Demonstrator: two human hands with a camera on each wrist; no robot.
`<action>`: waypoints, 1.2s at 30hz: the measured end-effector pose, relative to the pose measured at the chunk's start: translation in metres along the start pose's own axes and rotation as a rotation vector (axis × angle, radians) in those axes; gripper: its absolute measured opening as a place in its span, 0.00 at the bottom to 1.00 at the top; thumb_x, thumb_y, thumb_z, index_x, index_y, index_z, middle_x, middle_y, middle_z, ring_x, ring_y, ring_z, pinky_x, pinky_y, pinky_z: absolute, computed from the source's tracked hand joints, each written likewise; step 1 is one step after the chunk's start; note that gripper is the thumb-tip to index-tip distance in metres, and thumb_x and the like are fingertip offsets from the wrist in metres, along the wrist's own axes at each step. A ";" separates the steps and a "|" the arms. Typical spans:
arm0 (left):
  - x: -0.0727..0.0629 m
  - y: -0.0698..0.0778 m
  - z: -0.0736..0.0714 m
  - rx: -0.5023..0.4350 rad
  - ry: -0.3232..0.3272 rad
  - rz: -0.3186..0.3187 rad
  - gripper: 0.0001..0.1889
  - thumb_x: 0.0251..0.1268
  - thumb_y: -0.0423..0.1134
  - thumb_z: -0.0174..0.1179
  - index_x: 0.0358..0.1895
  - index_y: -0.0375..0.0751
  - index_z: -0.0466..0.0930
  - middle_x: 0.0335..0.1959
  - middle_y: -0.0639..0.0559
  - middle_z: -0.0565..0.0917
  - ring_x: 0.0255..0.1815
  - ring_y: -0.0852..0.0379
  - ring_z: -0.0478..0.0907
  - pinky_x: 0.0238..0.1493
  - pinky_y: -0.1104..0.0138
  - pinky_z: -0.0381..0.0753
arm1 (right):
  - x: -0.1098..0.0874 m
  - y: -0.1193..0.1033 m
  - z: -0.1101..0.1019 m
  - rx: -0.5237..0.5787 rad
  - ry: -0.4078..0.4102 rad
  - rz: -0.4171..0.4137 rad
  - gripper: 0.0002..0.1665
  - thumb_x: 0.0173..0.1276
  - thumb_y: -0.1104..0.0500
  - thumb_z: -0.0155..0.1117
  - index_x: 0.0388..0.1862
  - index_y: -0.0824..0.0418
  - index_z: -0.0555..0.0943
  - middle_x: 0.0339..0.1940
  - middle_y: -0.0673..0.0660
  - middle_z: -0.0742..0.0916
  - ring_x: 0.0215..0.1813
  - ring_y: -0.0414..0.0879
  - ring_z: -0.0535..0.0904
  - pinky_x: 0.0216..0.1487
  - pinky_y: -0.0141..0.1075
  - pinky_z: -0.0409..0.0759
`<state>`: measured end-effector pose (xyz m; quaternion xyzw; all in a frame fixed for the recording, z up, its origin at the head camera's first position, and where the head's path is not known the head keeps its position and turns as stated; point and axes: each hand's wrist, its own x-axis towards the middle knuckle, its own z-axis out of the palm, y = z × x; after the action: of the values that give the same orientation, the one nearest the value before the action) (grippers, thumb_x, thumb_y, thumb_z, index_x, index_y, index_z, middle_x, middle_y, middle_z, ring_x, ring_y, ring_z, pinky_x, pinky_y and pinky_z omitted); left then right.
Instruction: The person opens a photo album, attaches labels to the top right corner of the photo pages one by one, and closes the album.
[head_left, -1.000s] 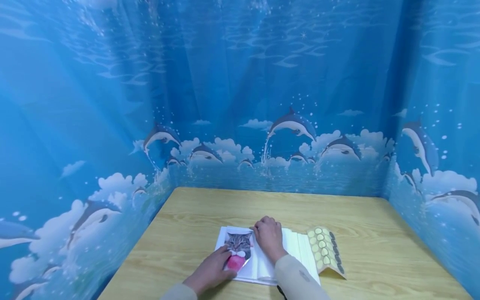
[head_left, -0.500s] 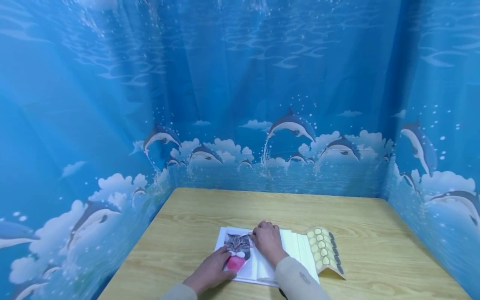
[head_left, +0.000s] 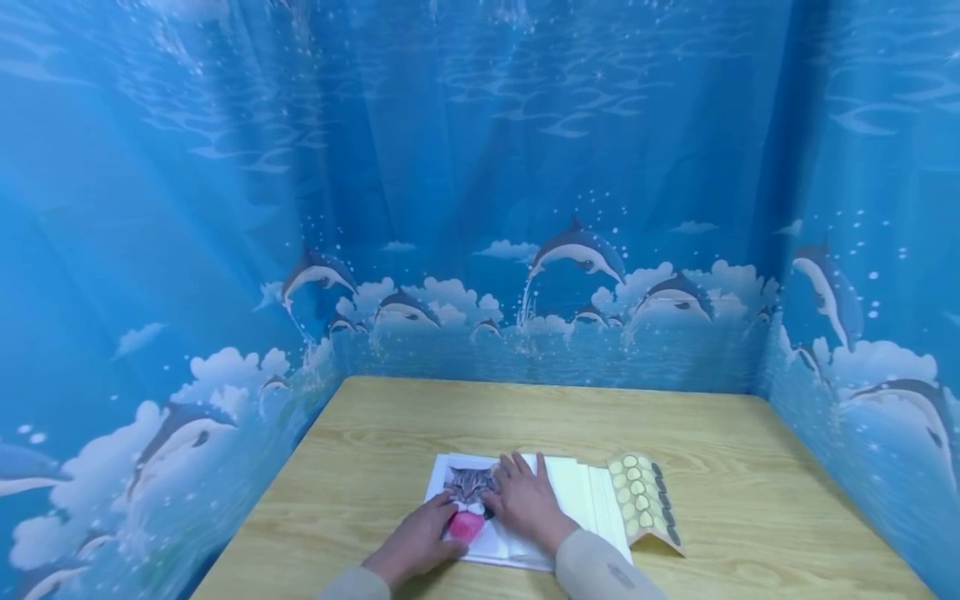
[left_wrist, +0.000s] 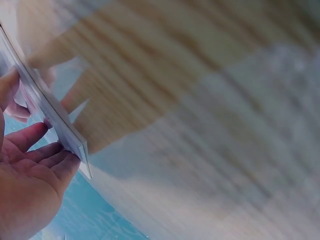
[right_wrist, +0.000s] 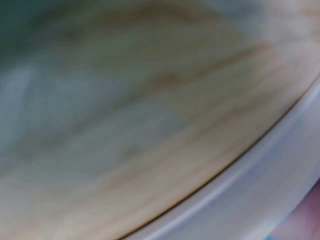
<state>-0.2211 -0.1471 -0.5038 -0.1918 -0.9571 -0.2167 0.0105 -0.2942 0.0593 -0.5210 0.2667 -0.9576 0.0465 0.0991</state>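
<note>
An open book with white pages (head_left: 573,496) lies on the wooden table in the head view. On its left page is a picture of a grey striped cat (head_left: 471,483) with a pink patch below. My left hand (head_left: 416,537) rests at the page's left side, fingertips on the picture's lower left. Spread fingers of my right hand (head_left: 528,504) press on the picture's right edge and the page beside it. In the left wrist view, the left hand (left_wrist: 35,180) touches the book's edge (left_wrist: 62,125). The right wrist view is blurred, showing mostly table and the book's pale edge (right_wrist: 240,185).
A folded yellowish sheet (head_left: 636,496) with rows of round stickers and dark ovals lies against the book's right side, partly raised off the table (head_left: 735,467). Blue curtains (head_left: 450,208) printed with dolphins stand behind the table and at both sides.
My right hand, earlier with curled fingers at the picture's upper right corner, now lies flatter with fingers spread over the picture's right edge. The left hand has stayed in place on the page.
</note>
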 end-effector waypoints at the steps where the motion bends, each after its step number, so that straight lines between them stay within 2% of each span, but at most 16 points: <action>1: 0.000 0.000 0.000 0.000 0.001 0.002 0.34 0.56 0.51 0.70 0.59 0.29 0.77 0.66 0.30 0.71 0.65 0.33 0.69 0.65 0.43 0.70 | -0.001 -0.002 0.000 -0.001 -0.002 -0.005 0.36 0.74 0.35 0.50 0.66 0.59 0.77 0.70 0.60 0.75 0.73 0.60 0.65 0.72 0.67 0.52; 12: -0.001 -0.003 0.000 0.000 -0.009 -0.018 0.34 0.56 0.51 0.69 0.60 0.29 0.77 0.66 0.30 0.71 0.65 0.32 0.69 0.65 0.43 0.69 | -0.010 -0.008 -0.006 -0.023 -0.016 -0.028 0.37 0.75 0.34 0.47 0.65 0.60 0.77 0.69 0.58 0.77 0.73 0.59 0.66 0.72 0.66 0.54; 24: 0.000 0.000 0.000 -0.005 -0.003 -0.021 0.33 0.55 0.51 0.70 0.59 0.29 0.77 0.66 0.30 0.71 0.65 0.33 0.69 0.65 0.43 0.69 | -0.006 -0.004 -0.006 -0.009 -0.003 -0.016 0.34 0.75 0.35 0.49 0.60 0.61 0.80 0.67 0.60 0.78 0.72 0.59 0.66 0.71 0.67 0.53; 30: 0.001 -0.002 0.001 -0.009 -0.016 -0.023 0.33 0.56 0.51 0.70 0.60 0.29 0.77 0.66 0.30 0.71 0.66 0.33 0.69 0.66 0.43 0.69 | -0.003 -0.006 -0.001 0.009 0.010 0.002 0.36 0.75 0.35 0.49 0.62 0.62 0.78 0.65 0.59 0.79 0.71 0.59 0.68 0.72 0.68 0.52; 36: 0.001 -0.002 0.001 -0.016 -0.019 -0.025 0.34 0.56 0.50 0.70 0.60 0.29 0.77 0.67 0.30 0.71 0.66 0.32 0.69 0.66 0.42 0.68 | -0.003 -0.006 0.003 -0.034 0.011 -0.005 0.37 0.74 0.33 0.48 0.63 0.60 0.78 0.65 0.58 0.79 0.71 0.59 0.68 0.71 0.68 0.53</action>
<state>-0.2232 -0.1483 -0.5055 -0.1821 -0.9577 -0.2226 -0.0028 -0.2896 0.0555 -0.5240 0.2671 -0.9570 0.0315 0.1090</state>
